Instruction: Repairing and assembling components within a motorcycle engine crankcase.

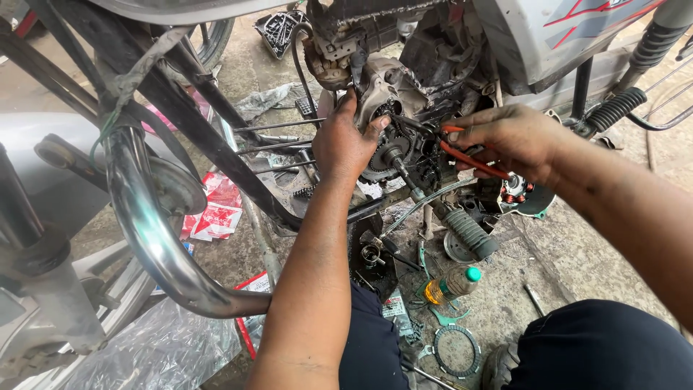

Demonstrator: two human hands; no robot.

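Observation:
My left hand (345, 144) grips the greasy engine case (382, 90) of a motorcycle, thumb pressed against its front face above a toothed gear (386, 148). My right hand (509, 137) holds red-handled pliers (465, 155), whose jaws point left into the open engine by the gear. Both forearms reach up from my lap. The plier tips are hidden among the dark engine parts.
A chrome crash guard (155, 238) curves at the left beside the black frame tube (209, 137). On the concrete floor lie a small oil bottle with a green cap (451, 283), a ring-shaped clutch plate (456, 352), a footpeg (469, 232), red wrappers (216, 213) and plastic sheet (162, 350).

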